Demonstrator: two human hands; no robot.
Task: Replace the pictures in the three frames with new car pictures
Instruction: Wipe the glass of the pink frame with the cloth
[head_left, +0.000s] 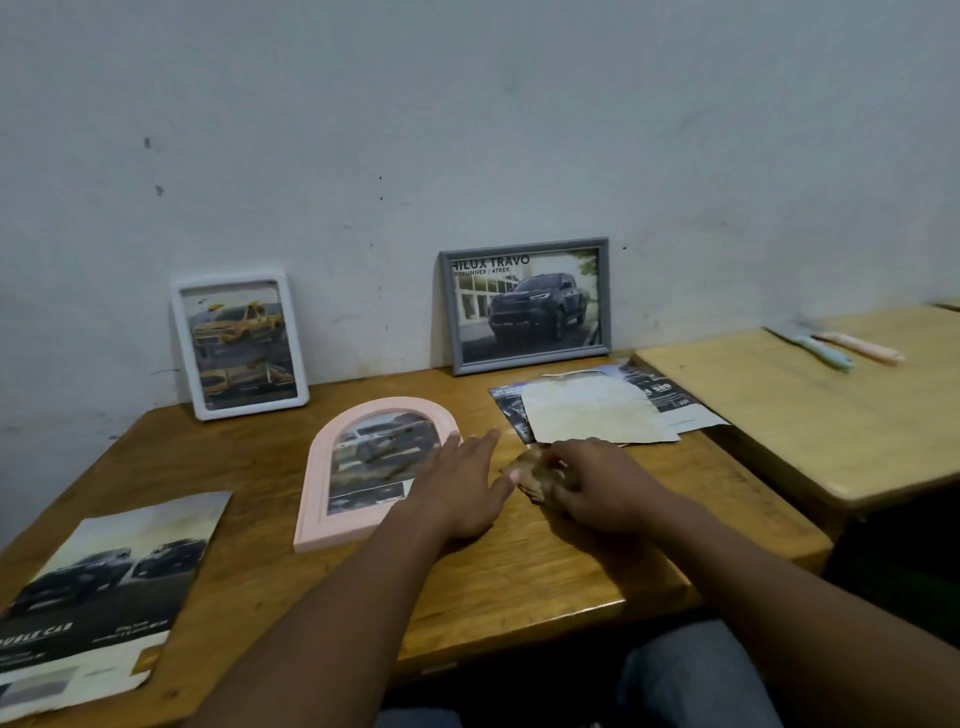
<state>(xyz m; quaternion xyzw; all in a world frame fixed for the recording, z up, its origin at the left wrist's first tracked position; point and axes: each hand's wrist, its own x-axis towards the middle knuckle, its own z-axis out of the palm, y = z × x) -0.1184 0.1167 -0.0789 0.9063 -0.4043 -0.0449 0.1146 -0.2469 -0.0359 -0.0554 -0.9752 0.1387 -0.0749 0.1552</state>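
A pink arched frame (332, 457) lies flat on the wooden table (519, 571), with a car picture inside. My left hand (462, 483) rests open beside its right edge, fingers spread flat. My right hand (587, 483) is closed around a crumpled brownish scrap of paper (530, 473) just right of it. A white frame (239, 345) with yellow cars leans on the wall at the back left. A grey frame (524, 304) showing a dark pickup leans at the back centre.
A large car brochure page (98, 592) lies at the table's front left. A pile of loose papers (597, 408) lies behind my right hand. On a second table (805, 415) to the right lie two pastel-handled tools (836, 348).
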